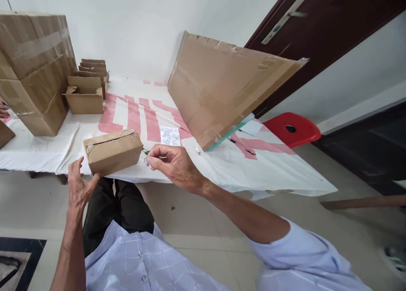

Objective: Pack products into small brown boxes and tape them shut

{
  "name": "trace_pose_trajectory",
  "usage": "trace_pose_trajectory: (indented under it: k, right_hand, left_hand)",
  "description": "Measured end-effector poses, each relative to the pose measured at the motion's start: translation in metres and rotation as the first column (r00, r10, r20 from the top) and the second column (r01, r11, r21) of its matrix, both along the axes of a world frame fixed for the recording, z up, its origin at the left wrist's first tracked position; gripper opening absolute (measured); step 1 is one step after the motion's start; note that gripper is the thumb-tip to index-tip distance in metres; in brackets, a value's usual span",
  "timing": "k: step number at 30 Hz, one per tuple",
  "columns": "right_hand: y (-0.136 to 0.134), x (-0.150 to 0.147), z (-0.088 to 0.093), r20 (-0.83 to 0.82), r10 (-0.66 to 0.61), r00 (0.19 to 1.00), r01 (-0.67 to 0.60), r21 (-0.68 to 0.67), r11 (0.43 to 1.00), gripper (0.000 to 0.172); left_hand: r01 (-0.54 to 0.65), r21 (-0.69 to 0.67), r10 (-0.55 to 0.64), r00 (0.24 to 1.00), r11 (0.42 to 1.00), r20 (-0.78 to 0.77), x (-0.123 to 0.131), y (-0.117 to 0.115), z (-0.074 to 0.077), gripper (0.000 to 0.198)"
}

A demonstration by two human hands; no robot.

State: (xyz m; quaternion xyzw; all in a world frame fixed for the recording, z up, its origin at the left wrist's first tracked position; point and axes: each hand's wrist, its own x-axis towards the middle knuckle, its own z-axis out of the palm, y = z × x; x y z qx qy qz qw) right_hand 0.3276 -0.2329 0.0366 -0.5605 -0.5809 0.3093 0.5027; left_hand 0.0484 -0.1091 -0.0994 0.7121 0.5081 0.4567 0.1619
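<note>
A closed brown cardboard box [116, 155] sits near the front edge of the cloth-covered table, its top seam facing up. My left hand [79, 184] is at the box's left end with fingers spread, the thumb by its lower front corner; I cannot tell how firmly it touches. To the right of the box, my right hand [176, 164] is closed in a pinch. From its fingertips a thin green thing [146, 152] points at the box's right end, mostly hidden by the fingers. A printed white sheet [170, 136] lies just behind this hand.
Large taped cartons [38, 71] are stacked at the left, beside an open small box [84, 100] and several more behind it. A big cardboard panel [225, 83] leans at the back right. Dark pen-like items [242, 147] lie near it. A red stool [292, 130] stands beyond the table.
</note>
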Motion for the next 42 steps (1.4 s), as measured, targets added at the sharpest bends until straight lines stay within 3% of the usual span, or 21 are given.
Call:
trace_pose_trajectory:
  k: [3,5,7,9,12,17,23,26,30,34,38,42]
  right_hand:
    - [0.000,-0.006,-0.002,0.109,0.023,0.994,-0.031,0.072,0.997,0.020]
    - [0.001,-0.010,-0.007,0.184,0.050,0.982,-0.075,0.129,0.989,0.017]
    - [0.001,-0.014,-0.012,0.266,0.078,0.961,-0.128,0.174,0.976,0.016]
    - [0.000,-0.016,-0.016,0.331,0.112,0.937,-0.180,0.184,0.966,0.015]
    - [-0.003,-0.015,-0.018,0.341,0.155,0.927,-0.219,0.156,0.963,0.015]
    - [-0.005,-0.011,-0.016,0.132,0.245,0.961,-0.239,-0.057,0.969,0.015]
    - [0.000,-0.005,-0.022,-0.167,0.329,0.930,-0.364,-0.275,0.890,0.021]
    - [0.003,0.001,-0.021,-0.196,0.379,0.904,-0.425,-0.342,0.838,0.021]
    - [0.004,0.016,-0.010,-0.067,0.389,0.919,-0.385,-0.373,0.844,0.014]
    - [0.003,0.032,-0.009,0.030,0.411,0.911,-0.364,-0.411,0.836,0.014]
    - [0.003,0.057,-0.041,0.050,0.325,0.944,-0.275,-0.426,0.862,0.018]
    - [0.009,0.113,-0.090,0.098,0.032,0.995,0.002,-0.335,0.942,0.024]
  left_hand:
    - [-0.107,0.195,0.100,0.994,0.975,0.041,0.019,-0.033,0.032,0.038]
    - [0.056,0.121,-0.074,0.986,0.991,0.149,0.036,-0.055,0.051,0.025]
    - [0.321,-0.091,-0.271,0.895,0.943,0.353,0.053,-0.070,0.062,0.032]
    - [0.506,-0.238,-0.322,0.780,0.829,0.537,0.067,-0.077,0.065,0.039]
    - [0.624,-0.298,-0.319,0.683,0.722,0.658,0.078,-0.078,0.066,0.037]
    - [0.688,-0.261,-0.368,0.623,0.677,0.690,0.077,-0.077,0.069,0.040]
    - [0.766,-0.211,-0.476,0.563,0.607,0.675,0.071,-0.073,0.067,0.037]
    - [0.794,-0.185,-0.588,0.564,0.579,0.579,0.067,-0.069,0.069,0.029]
    - [0.806,-0.178,-0.708,0.583,0.564,0.398,0.059,-0.064,0.076,0.028]
    - [0.734,-0.205,-0.677,0.678,0.648,0.285,0.053,-0.059,0.072,0.030]
    - [0.630,-0.294,-0.611,0.774,0.719,0.168,0.041,-0.053,0.054,0.035]
    - [0.560,-0.413,-0.577,0.811,0.718,0.095,0.017,-0.046,0.027,0.049]
